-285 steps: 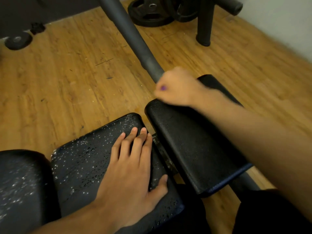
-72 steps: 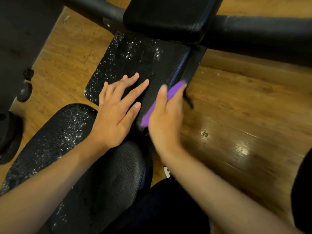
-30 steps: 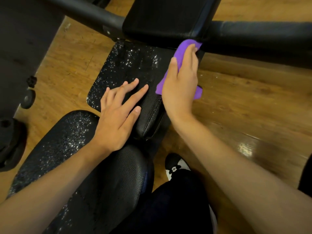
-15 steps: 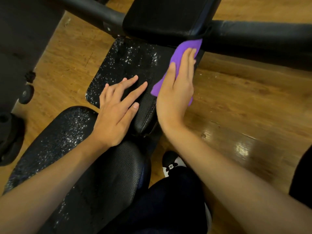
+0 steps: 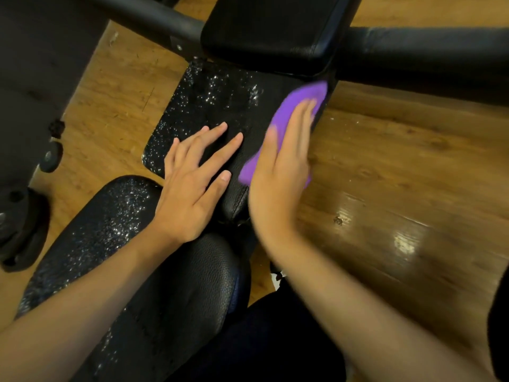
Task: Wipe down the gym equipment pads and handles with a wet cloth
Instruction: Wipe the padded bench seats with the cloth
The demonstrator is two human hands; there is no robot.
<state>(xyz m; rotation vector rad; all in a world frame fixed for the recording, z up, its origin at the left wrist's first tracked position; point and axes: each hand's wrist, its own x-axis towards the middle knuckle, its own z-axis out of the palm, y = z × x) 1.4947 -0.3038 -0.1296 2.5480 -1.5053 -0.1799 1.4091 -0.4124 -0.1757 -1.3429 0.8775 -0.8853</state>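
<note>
A black bench pad (image 5: 209,106) speckled with water drops lies in the middle of the view. My left hand (image 5: 192,183) rests flat on its near part, fingers spread. My right hand (image 5: 281,166) presses a purple cloth (image 5: 300,103) against the pad's right edge with straight fingers; the cloth sticks out beyond the fingertips and below the palm. A second wet black pad (image 5: 91,244) lies nearer, under my left forearm. A dry black pad (image 5: 272,28) sits above, at the top.
Black padded bars (image 5: 424,56) run off to the right and upper left (image 5: 148,20). Wooden floor (image 5: 385,175) lies to the right and left. Dark weight plates and machine parts (image 5: 19,221) stand at the left edge. My dark-clothed leg is at the bottom.
My right hand has slid the purple cloth back toward me along the pad's right edge, after reaching up near the top pad. My left hand has stayed flat on the pad.
</note>
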